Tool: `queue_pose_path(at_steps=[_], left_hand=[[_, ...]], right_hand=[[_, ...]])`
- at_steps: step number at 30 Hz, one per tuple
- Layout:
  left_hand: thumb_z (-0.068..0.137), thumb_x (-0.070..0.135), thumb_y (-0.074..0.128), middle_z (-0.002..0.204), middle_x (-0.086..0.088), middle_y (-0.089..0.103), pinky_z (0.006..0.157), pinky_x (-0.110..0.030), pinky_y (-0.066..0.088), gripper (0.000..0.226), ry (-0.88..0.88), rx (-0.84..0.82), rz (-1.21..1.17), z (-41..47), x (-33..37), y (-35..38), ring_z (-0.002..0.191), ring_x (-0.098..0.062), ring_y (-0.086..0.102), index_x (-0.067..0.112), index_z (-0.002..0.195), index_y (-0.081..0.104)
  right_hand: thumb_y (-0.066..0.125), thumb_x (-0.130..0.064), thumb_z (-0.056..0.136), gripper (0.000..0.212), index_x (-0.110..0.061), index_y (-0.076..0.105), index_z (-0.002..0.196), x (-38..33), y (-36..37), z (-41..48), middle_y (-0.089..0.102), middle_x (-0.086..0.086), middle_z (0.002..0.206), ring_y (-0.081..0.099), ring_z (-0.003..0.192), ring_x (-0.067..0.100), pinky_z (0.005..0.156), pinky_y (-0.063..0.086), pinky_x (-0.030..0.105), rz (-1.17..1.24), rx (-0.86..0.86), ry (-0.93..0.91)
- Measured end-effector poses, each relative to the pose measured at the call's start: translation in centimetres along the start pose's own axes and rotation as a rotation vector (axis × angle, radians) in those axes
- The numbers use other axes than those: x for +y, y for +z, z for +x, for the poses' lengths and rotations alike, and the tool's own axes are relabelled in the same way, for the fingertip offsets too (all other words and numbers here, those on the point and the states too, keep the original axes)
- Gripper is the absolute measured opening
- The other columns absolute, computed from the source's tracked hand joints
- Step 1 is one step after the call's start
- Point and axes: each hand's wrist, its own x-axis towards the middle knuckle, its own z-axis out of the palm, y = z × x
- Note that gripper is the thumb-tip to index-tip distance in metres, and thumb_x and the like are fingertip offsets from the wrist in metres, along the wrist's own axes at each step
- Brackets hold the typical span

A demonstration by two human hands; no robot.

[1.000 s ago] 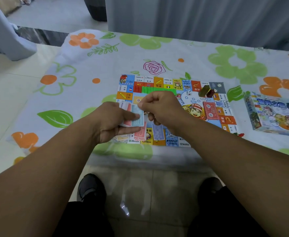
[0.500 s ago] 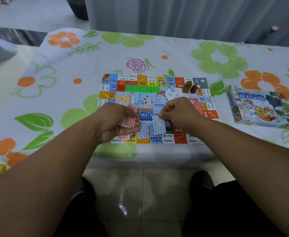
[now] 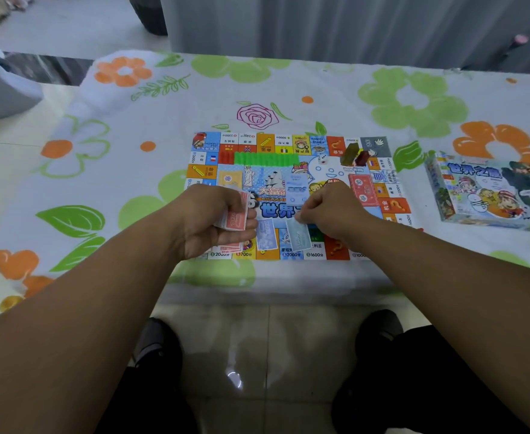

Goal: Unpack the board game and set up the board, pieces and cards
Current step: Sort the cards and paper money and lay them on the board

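Now (over board (image 3: 266, 144)) left hand (image 3: 208, 220) grips red cards (image 3: 234, 220), right hand (image 3: 331, 211) pinches blue card (image 3: 300, 235).

The person wears black trousers (image 3: 439, 383), a dark left shoe (image 3: 158, 346) and a dark right shoe (image 3: 379, 330); both forearms (image 3: 107, 302) are bare.

Surfaces, placed off the board (image 3: 276, 211): board is printed thin card, smooth, with a faint sheen. The tablecloth (image 3: 163, 126) under it is soft matt cloth. The box (image 3: 489, 189) to its right is glossy printed card. Over its near part, red notes (image 3: 233, 219) and blue note (image 3: 299, 234) are thin matt paper. At its far side, green pieces (image 3: 265, 158) look like bright plastic. The floor (image 3: 257, 339) on the near side is glazed tile, reflective.
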Motion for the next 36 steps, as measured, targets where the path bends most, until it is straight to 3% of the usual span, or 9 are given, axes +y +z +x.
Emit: queue_pose_path(at_steps=[7,10,13,16,23,29,32,34,36], left_hand=[[0.094,-0.005,0.047,0.096,-0.019,0.073,0.068,-0.043,0.064,0.023,-0.003,0.01,-0.003,0.0,-0.1,-0.2,0.078,-0.027,0.075,0.002,0.112,0.059],[0.095,-0.006,0.048,0.106,-0.022,0.073,0.071,-0.044,0.063,0.026,-0.003,-0.009,-0.005,-0.4,-0.1,-0.5,0.086,-0.03,0.075,0.0,0.118,0.057],[0.094,-0.011,0.052,0.108,-0.022,0.073,0.067,-0.044,0.063,0.03,0.003,-0.029,-0.017,-0.8,-0.4,-1.0,0.091,-0.031,0.075,0.003,0.119,0.06],[0.09,-0.014,0.058,0.11,-0.019,0.073,0.063,-0.039,0.063,0.033,0.022,-0.025,-0.03,-1.0,-0.5,-1.6,0.093,-0.031,0.074,0.002,0.118,0.063],[0.085,-0.011,0.066,0.109,-0.017,0.074,0.064,-0.036,0.063,0.034,0.023,-0.018,-0.011,-0.9,-0.7,-3.1,0.092,-0.031,0.075,0.001,0.117,0.065],[0.09,-0.011,0.061,0.089,-0.018,0.074,0.066,-0.037,0.063,0.02,0.013,0.079,0.01,-0.7,-0.5,-5.2,0.078,-0.025,0.074,-0.004,0.107,0.066],[0.09,-0.01,0.061,0.083,-0.016,0.075,0.065,-0.036,0.063,0.016,0.01,0.076,0.007,-0.8,-0.5,-5.5,0.074,-0.023,0.074,-0.003,0.103,0.066],[0.091,-0.007,0.059,0.086,-0.017,0.075,0.066,-0.036,0.063,0.016,0.006,0.068,-0.001,-0.9,-0.5,-5.3,0.073,-0.023,0.073,-0.002,0.105,0.065],[0.093,-0.004,0.056,0.094,-0.019,0.074,0.066,-0.037,0.063,0.022,-0.002,0.058,-0.021,-0.8,-0.4,-5.2,0.076,-0.023,0.073,-0.001,0.113,0.063]], right_hand=[[0.083,-0.021,0.081,0.019,-0.003,0.075,0.082,-0.1,-0.3,0.0,0.072,0.013,0.089,0.07,0.086,0.029,0.081,0.06,0.05,-0.088,0.008,0.064],[0.08,-0.015,0.082,0.013,-0.003,0.073,0.08,-1.0,-0.3,-0.4,0.072,0.011,0.086,0.068,0.087,0.025,0.079,0.059,0.045,-0.094,0.039,-0.03],[0.073,-0.015,0.09,0.015,-0.001,0.073,0.085,-3.5,0.4,-1.6,0.07,0.006,0.08,0.065,0.069,0.007,0.055,0.051,0.022,0.053,-0.044,-0.165],[0.068,-0.028,0.095,0.024,-0.004,0.069,0.093,-5.7,2.0,-2.8,0.07,0.007,0.083,0.058,0.049,0.008,0.042,0.043,0.022,0.176,-0.178,-0.203],[0.072,-0.007,0.09,0.006,-0.004,0.067,0.089,-7.2,4.0,-2.5,0.062,0.006,0.068,0.057,0.044,0.007,0.045,0.043,0.027,0.256,-0.208,-0.196],[0.075,-0.009,0.088,0.012,0.001,0.07,0.093,-6.6,4.2,-1.4,0.066,0.012,0.075,0.058,0.05,0.012,0.044,0.044,0.026,0.217,-0.162,-0.119],[0.074,-0.008,0.09,0.013,0.004,0.07,0.094,-6.5,4.8,-1.2,0.065,0.006,0.069,0.057,0.044,0.005,0.04,0.042,0.019,0.158,-0.199,-0.138],[0.073,-0.007,0.09,0.012,0.005,0.07,0.093,-6.5,5.3,-1.2,0.061,0.002,0.066,0.054,0.041,-0.001,0.04,0.041,0.015,0.141,-0.209,-0.163],[0.074,-0.009,0.089,0.012,0.003,0.071,0.091,-6.3,5.8,-0.9,0.062,0.002,0.066,0.058,0.05,0.005,0.047,0.047,0.02,0.114,-0.204,-0.177]])
